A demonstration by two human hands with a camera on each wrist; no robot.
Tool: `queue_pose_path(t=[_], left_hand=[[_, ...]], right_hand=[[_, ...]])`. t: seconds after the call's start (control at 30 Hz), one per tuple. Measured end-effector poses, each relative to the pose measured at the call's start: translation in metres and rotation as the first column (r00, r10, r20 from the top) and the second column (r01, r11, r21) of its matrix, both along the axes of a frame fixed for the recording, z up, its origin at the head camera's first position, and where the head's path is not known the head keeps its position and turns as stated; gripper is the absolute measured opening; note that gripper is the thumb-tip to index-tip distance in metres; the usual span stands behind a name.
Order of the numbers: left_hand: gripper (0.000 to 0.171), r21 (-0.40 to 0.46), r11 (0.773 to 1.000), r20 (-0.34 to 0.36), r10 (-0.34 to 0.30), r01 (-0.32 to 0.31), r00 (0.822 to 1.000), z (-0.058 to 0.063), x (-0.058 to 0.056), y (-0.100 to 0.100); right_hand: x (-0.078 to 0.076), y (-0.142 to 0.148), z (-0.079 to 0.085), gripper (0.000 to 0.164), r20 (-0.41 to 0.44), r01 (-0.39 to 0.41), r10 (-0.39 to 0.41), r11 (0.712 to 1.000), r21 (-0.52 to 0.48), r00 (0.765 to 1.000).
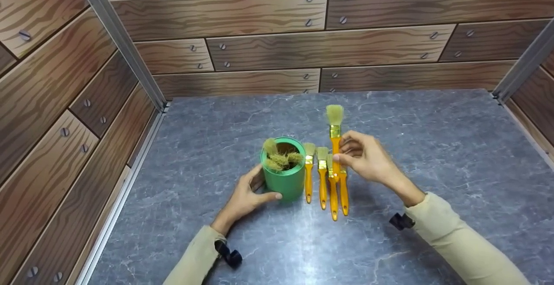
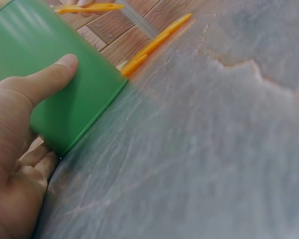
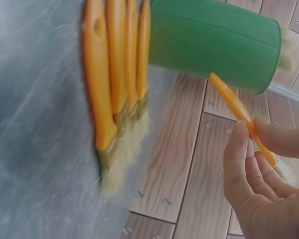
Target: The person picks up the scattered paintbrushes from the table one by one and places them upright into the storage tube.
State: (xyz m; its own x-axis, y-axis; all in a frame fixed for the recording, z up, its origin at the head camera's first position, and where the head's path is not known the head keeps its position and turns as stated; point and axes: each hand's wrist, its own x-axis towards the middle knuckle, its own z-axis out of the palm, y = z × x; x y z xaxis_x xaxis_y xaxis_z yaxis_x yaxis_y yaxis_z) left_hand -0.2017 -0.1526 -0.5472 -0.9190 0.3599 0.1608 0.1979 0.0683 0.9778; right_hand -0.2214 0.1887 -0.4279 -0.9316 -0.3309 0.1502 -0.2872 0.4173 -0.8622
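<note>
A green can [image 1: 285, 184] stands upright on the table, with several paintbrush heads [image 1: 279, 160] sticking out of its top, bristles up. My left hand [image 1: 242, 199] holds the can from its left side; in the left wrist view the thumb [image 2: 57, 74] lies along the green wall. To the right of the can, my right hand [image 1: 370, 159] pinches a paintbrush [image 1: 336, 140] by its orange handle, bristles pointing up and away. This brush is above the table, over several paintbrushes [image 1: 322, 181] lying side by side. The right wrist view shows thumb and fingertips on the handle [image 3: 234, 102].
The grey marble-patterned tabletop [image 1: 216, 120] extends around the can and brushes. Wood-plank patterned walls [image 1: 268, 47] stand at the back and sides, with metal posts [image 1: 125, 38] at the corners. A black strap [image 1: 401, 221] hangs by the right sleeve.
</note>
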Motion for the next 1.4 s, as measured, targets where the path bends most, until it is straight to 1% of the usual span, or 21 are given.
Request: queue_pose_path(t=[0.17,0.3,0.43,0.57,0.8,1.0,1.13,1.23,1.4], left_hand=[[0.103,0.001,1.0,0.009,0.0,0.0,1.0,-0.001,0.0,0.0],[0.101,0.004,1.0,0.001,-0.009,0.009,1.0,-0.002,-0.001,0.0],[0.101,0.001,1.0,0.0,-0.007,0.007,1.0,-0.001,-0.001,0.0],[0.101,-0.006,1.0,0.001,-0.005,0.005,1.0,-0.001,-0.001,0.0],[0.102,-0.003,1.0,0.002,0.001,-0.001,1.0,0.0,-0.001,0.0],[0.102,-0.007,1.0,-0.012,-0.001,0.001,1.0,-0.001,-0.001,0.0],[0.101,-0.009,1.0,-0.014,-0.002,0.002,1.0,-0.002,-0.001,-0.001],[0.101,-0.008,1.0,-0.012,-0.003,0.003,1.0,-0.002,-0.002,-0.001],[0.101,-0.003,1.0,-0.006,-0.01,0.01,1.0,-0.001,-0.002,0.0]], right_hand=[[0.001,-0.01,0.009,0.023,-0.071,0.004,-0.005,1.0,-0.01,0.997],[0.001,-0.017,0.015,0.022,-0.108,-0.001,-0.001,1.0,-0.02,0.994],[0.001,-0.024,0.02,0.022,-0.118,-0.009,0.005,0.999,-0.032,0.993],[0.002,-0.03,0.026,0.019,-0.127,-0.001,-0.006,0.999,-0.054,0.992],[0.003,-0.041,0.036,0.015,-0.159,-0.023,0.002,0.991,-0.13,0.987],[0.003,-0.049,0.042,0.014,-0.188,-0.03,-0.001,0.986,-0.164,0.982],[0.001,-0.055,0.046,0.015,-0.191,-0.028,-0.009,0.981,-0.191,0.982],[-0.001,-0.06,0.05,0.016,-0.186,-0.03,-0.008,0.98,-0.198,0.982],[-0.004,-0.068,0.052,0.019,-0.187,-0.036,0.001,0.982,-0.184,0.982]])
